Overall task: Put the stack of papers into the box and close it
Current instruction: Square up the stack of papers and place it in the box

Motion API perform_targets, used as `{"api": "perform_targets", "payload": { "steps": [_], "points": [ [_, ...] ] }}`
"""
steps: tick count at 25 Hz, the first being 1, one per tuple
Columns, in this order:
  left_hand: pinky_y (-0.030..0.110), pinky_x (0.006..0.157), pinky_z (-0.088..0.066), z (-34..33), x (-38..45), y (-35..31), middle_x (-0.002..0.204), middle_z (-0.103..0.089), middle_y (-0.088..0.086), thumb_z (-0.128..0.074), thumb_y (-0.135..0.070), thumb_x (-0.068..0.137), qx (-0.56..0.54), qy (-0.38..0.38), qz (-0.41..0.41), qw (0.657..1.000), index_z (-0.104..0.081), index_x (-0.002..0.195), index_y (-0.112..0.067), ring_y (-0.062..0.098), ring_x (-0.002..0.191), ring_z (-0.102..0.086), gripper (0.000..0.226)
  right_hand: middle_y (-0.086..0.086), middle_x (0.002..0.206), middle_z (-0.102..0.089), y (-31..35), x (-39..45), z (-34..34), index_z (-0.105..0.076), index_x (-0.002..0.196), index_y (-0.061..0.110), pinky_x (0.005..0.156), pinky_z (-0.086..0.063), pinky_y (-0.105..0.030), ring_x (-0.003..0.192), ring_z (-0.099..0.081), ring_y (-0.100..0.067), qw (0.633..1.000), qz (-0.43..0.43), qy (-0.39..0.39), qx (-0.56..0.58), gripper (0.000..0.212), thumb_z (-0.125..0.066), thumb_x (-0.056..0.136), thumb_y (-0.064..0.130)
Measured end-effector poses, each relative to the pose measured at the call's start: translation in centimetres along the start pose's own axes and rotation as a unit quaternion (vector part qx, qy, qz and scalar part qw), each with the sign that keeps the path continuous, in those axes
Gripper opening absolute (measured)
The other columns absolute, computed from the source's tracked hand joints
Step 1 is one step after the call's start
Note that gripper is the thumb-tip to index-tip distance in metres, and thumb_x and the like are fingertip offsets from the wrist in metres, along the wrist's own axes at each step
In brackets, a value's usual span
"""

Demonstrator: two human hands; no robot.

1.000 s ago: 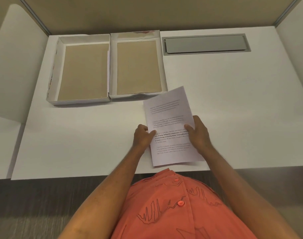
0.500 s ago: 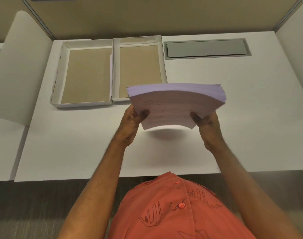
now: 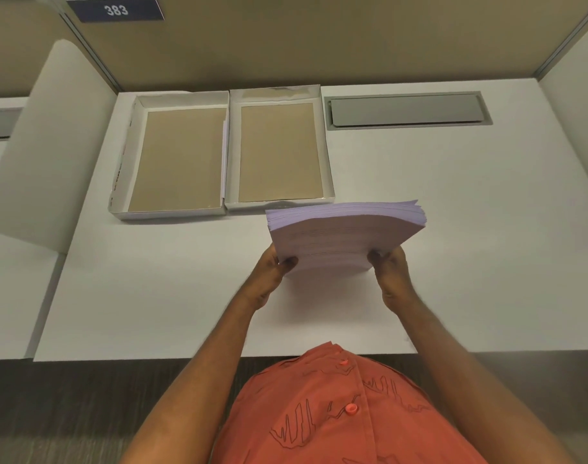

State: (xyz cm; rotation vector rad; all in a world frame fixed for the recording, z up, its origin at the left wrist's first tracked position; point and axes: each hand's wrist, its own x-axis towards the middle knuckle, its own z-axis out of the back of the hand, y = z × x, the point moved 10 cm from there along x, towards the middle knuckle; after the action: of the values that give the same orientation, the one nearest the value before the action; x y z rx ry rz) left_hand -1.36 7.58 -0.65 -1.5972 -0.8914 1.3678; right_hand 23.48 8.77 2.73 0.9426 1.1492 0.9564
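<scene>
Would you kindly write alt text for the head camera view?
Both hands, left hand and right hand, hold a stack of papers above a white desk. Beyond it two open box halves sit side by side, both empty.

So there's a white desk (image 3: 453, 229) filling most of the middle of the frame, with a grey recessed cable flap (image 3: 407, 110) set into it up toward the upper right. Behind the desk runs a tan partition wall (image 3: 319, 45), and in the upper left corner a dark blue number plate (image 3: 116, 9) reads 383. At the left edge a white rounded divider panel (image 3: 48, 145) stands between this desk and the next one over. Along the bottom left you can see grey carpet (image 3: 68, 413), and bottom centre is an orange-red buttoned shirt (image 3: 336, 413) with a dark squiggly line print on it.
</scene>
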Motion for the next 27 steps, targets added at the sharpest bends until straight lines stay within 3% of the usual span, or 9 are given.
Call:
{"api": "perform_targets", "payload": {
  "steps": [2,5,9,11,14,17,20,24,27],
  "points": [
    [0.037,0.108,-0.048,0.2,0.5,1.6,0.136,-0.065,0.006,-0.053,-0.001,0.103,0.047,0.0,0.023,0.999,-0.058,0.136,-0.02,0.026,0.133,-0.056,0.039,0.006,0.099,-0.065,-1.2,0.5,-0.5,-0.058,0.116,0.015,0.074,-0.05,-0.019,0.092,-0.063,-0.007,1.0,-0.018,0.003,-0.019,0.039,-0.047,0.091,-0.013],
    [0.034,0.107,-0.046,0.5,1.4,2.5,0.134,-0.064,0.005,-0.047,0.002,0.104,0.103,0.003,0.038,0.994,-0.059,0.135,-0.021,0.027,0.132,-0.056,0.041,0.001,0.107,-0.067,-2.8,1.8,-0.9,-0.058,0.126,0.009,0.076,-0.048,-0.024,0.105,-0.061,-0.024,0.997,-0.037,0.019,-0.063,0.039,-0.05,0.093,-0.008],
    [0.035,0.108,-0.048,1.3,2.5,2.7,0.137,-0.064,0.003,-0.049,-0.002,0.104,0.127,-0.009,0.049,0.991,-0.059,0.141,-0.014,0.026,0.132,-0.057,0.04,0.006,0.119,-0.068,-2.4,3.0,-1.4,-0.057,0.13,0.019,0.082,-0.05,-0.01,0.115,-0.062,-0.018,0.993,-0.016,0.062,-0.103,0.041,-0.05,0.099,-0.006],
    [0.041,0.113,-0.047,2.5,3.2,1.9,0.139,-0.065,0.003,-0.052,-0.006,0.104,0.124,-0.03,0.044,0.991,-0.059,0.142,-0.016,0.024,0.132,-0.057,0.04,0.005,0.126,-0.067,-1.3,3.9,-2.1,-0.057,0.135,0.023,0.095,-0.052,-0.021,0.121,-0.061,-0.016,0.99,-0.001,0.076,-0.119,0.044,-0.05,0.1,-0.004],
    [0.038,0.111,-0.048,5.8,5.6,-2.2,0.135,-0.068,0.001,-0.058,-0.009,0.102,0.114,-0.083,0.003,0.99,-0.059,0.14,-0.016,0.021,0.129,-0.061,0.039,0.005,0.133,-0.063,2.5,6.7,-4.0,-0.05,0.141,0.023,0.106,-0.05,-0.034,0.124,-0.059,-0.014,0.989,0.034,0.072,-0.128,0.047,-0.052,0.101,0.0],
    [0.028,0.102,-0.054,9.4,8.5,-8.7,0.13,-0.069,0.003,-0.06,-0.002,0.099,0.047,-0.112,-0.071,0.99,-0.055,0.138,-0.014,0.015,0.118,-0.067,0.041,0.011,0.122,-0.061,7.7,10.8,-6.7,-0.043,0.133,0.02,0.097,-0.051,-0.031,0.113,-0.061,-0.003,0.993,0.042,0.061,-0.096,0.037,-0.053,0.101,0.007],
    [0.029,0.095,-0.058,12.6,12.2,-13.7,0.13,-0.067,0.004,-0.06,-0.005,0.099,0.018,-0.145,-0.099,0.984,-0.054,0.128,-0.019,0.016,0.114,-0.068,0.032,-0.002,0.134,-0.061,11.3,15.9,-10.0,-0.039,0.139,0.021,0.098,-0.055,-0.036,0.119,-0.063,-0.017,0.995,0.046,0.058,-0.069,0.047,-0.05,0.095,0.006],
    [0.044,0.102,-0.056,16.3,18.3,-12.3,0.132,-0.067,0.007,-0.058,-0.011,0.101,0.052,-0.207,0.002,0.977,-0.056,0.125,-0.017,0.026,0.116,-0.068,0.025,-0.011,0.142,-0.059,9.8,21.7,-13.6,-0.04,0.148,0.013,0.108,-0.051,-0.047,0.127,-0.06,-0.03,0.993,-0.022,0.02,-0.112,0.053,-0.046,0.096,0.007],
    [0.041,0.104,-0.053,17.4,21.0,-8.4,0.136,-0.066,0.01,-0.058,-0.011,0.1,0.072,-0.218,0.108,0.967,-0.056,0.135,-0.008,0.028,0.119,-0.065,0.035,-0.013,0.142,-0.06,6.9,23.7,-15.6,-0.045,0.146,0.008,0.105,-0.05,-0.037,0.128,-0.059,-0.031,0.987,-0.082,0.02,-0.137,0.05,-0.044,0.097,0.003]
  ]
}}
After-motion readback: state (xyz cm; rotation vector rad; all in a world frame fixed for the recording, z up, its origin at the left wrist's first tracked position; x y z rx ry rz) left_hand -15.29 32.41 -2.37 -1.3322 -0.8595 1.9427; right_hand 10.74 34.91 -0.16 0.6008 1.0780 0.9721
